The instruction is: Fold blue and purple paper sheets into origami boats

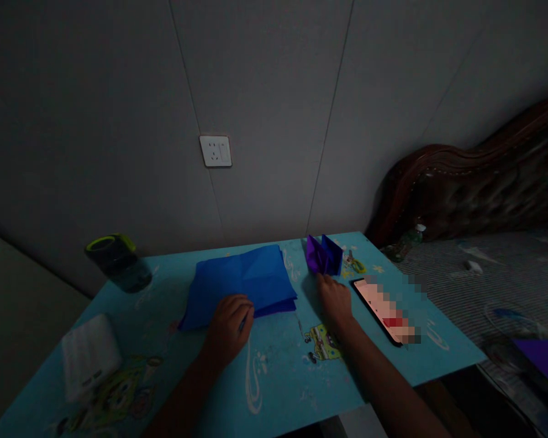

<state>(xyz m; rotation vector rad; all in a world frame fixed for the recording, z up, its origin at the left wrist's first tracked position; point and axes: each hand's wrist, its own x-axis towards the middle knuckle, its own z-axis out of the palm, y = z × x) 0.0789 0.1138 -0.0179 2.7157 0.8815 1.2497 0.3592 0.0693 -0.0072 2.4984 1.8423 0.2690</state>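
Blue paper sheets, creased down the middle and with purple showing at the lower edge, lie on the table's far half. My left hand rests on their near edge, fingers loosely bent and the thumb apart. A folded paper piece, purple on one side and dark blue on the other, stands up near the far right edge. At its base is my right hand, fingers curled and closed against the purple part. The fingertips are partly hidden, so the exact grip is hard to see.
A lit phone lies right of my right hand, scissors beyond it. At the left stand a dark cup with a green rim and a white device. The table meets the wall; a bed lies to the right.
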